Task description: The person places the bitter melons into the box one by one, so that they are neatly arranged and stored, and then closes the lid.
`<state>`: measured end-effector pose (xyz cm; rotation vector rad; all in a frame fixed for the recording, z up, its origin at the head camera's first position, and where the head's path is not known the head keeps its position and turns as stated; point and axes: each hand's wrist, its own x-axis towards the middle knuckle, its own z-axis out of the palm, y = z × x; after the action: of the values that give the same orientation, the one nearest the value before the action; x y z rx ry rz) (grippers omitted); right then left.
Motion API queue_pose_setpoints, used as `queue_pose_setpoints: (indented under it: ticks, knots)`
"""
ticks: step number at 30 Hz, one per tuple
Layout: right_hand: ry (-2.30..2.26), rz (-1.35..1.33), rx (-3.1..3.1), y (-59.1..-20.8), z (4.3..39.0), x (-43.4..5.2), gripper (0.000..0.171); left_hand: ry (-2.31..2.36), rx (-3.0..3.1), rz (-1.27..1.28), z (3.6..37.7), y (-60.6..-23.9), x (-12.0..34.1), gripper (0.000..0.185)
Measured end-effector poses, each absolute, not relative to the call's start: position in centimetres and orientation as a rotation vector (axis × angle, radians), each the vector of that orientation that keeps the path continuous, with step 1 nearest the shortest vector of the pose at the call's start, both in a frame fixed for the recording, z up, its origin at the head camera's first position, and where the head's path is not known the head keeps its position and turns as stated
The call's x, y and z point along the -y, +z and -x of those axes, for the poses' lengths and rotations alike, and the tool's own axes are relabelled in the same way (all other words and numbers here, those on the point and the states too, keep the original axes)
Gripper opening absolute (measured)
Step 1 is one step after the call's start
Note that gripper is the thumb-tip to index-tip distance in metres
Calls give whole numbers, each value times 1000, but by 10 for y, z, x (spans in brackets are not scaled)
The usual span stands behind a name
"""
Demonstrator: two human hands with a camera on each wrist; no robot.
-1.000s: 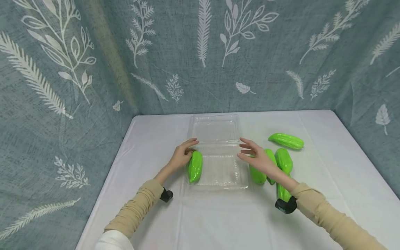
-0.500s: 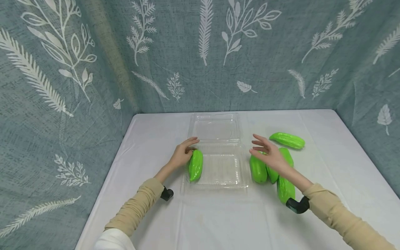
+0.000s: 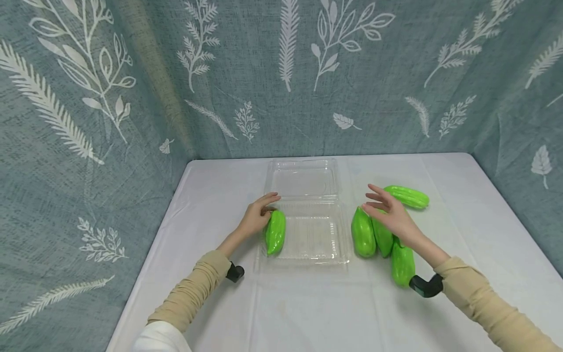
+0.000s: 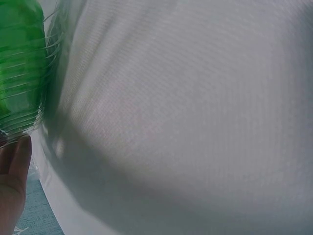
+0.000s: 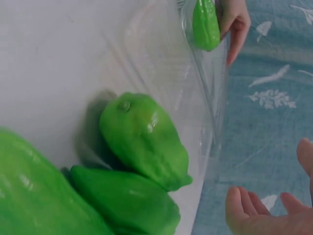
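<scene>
A glossy green bitter melon [image 3: 275, 234] lies along the left side of a clear plastic clamshell box [image 3: 314, 234]. My left hand [image 3: 255, 217] rests at the box's left edge, its thumb by the melon's far end and its fingers reaching forward. In the left wrist view, fingertips [image 4: 20, 152] lie right at the ribbed wall of the box. Over the loose bitter melons [image 3: 363, 233] right of the box hovers my right hand [image 3: 391, 212], fingers spread and holding nothing. The right wrist view shows these melons [image 5: 142, 139] below and beside that hand.
The box's lid [image 3: 302, 178] lies folded back, away from me. Another bitter melon [image 3: 409, 196] lies crosswise at the back right, and one [image 3: 402, 264] is under my right wrist. A white cloth covers the table [image 3: 308, 308]; a patterned curtain [image 3: 264, 73] hangs behind.
My right hand has moved right, from over the box's right edge to over the loose melons. My left hand and the melon in the box stay in place.
</scene>
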<state>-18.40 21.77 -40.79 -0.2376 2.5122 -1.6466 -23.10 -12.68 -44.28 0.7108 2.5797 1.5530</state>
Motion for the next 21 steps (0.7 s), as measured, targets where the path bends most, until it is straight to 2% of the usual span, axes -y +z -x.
queue_pose_setpoints:
  ticks: [21]
  knots:
    - [-1587, 164, -2574, -405, 184, -252, 71, 1548, -2571, -701, 231, -442, 127, 47]
